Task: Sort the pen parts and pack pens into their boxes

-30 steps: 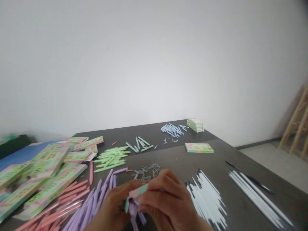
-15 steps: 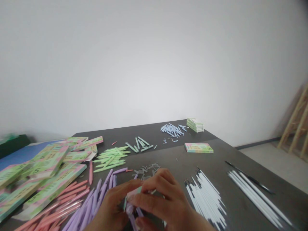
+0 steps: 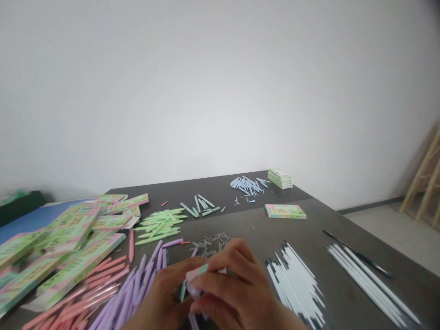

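Note:
My left hand (image 3: pixel 168 286) is closed around the side of a small pink and green cardboard box (image 3: pixel 198 272) at the bottom centre. From the right, my right hand (image 3: pixel 239 284) grips the same box, its fingers over the end that faces me. Pale purple pen parts (image 3: pixel 193 291) show at that end, partly under the right fingers. I cannot tell how far inside the box they sit. Just left of my hands lies a pile of purple pen barrels (image 3: pixel 135 286). Small clear pieces (image 3: pixel 209 243) are scattered beyond my fingers.
Flat printed boxes (image 3: pixel 68 229) heap up at left, beside pink barrels (image 3: pixel 99 293) and green pens (image 3: pixel 160 224). White refills (image 3: pixel 297 284) lie right of my hands, near a black pen-like tool (image 3: pixel 360 254). Farther back are a single box (image 3: pixel 285 211), blue pens (image 3: pixel 247 184) and stacked boxes (image 3: pixel 280 178).
My right fingers have shifted over the box's near end and now cover more of the purple parts. The box sits slightly farther right; the view has moved a little.

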Demonstrator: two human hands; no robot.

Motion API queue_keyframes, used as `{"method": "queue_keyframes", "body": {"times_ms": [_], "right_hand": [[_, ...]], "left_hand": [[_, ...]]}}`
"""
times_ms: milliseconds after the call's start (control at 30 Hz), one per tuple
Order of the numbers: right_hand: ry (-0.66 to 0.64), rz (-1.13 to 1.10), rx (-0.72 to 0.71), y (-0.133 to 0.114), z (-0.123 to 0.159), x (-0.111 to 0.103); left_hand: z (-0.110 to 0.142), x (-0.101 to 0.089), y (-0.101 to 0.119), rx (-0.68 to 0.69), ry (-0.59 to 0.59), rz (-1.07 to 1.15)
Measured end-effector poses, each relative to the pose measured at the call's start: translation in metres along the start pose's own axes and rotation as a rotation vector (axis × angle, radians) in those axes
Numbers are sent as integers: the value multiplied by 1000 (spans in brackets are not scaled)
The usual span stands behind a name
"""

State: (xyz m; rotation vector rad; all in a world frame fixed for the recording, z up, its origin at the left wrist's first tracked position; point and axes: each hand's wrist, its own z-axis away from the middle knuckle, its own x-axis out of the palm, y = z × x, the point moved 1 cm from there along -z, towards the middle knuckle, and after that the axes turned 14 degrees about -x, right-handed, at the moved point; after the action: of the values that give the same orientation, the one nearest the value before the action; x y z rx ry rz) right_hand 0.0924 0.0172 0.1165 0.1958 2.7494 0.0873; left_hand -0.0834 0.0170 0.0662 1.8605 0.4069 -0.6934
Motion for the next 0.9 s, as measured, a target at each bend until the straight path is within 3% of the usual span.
{"method": "queue_keyframes", "body": {"times_ms": [200, 300, 433, 533, 733, 900], "right_hand": [[0, 23, 54, 0, 7, 15], [28, -12, 81, 1, 6, 12], [111, -132, 280, 5, 6, -4], [194, -163, 411, 11, 10, -8], [124, -304, 502, 14, 19, 15], [125, -363, 526, 17, 26, 32]], "left_hand": [[1, 3, -2, -15, 119, -10], [2, -1, -4, -63, 182, -5], [1, -5, -1, -103, 135, 25], [0, -6, 0, -159, 201, 94], [3, -3, 3, -329, 204, 370], [9, 1, 13, -376, 511, 562]]}}
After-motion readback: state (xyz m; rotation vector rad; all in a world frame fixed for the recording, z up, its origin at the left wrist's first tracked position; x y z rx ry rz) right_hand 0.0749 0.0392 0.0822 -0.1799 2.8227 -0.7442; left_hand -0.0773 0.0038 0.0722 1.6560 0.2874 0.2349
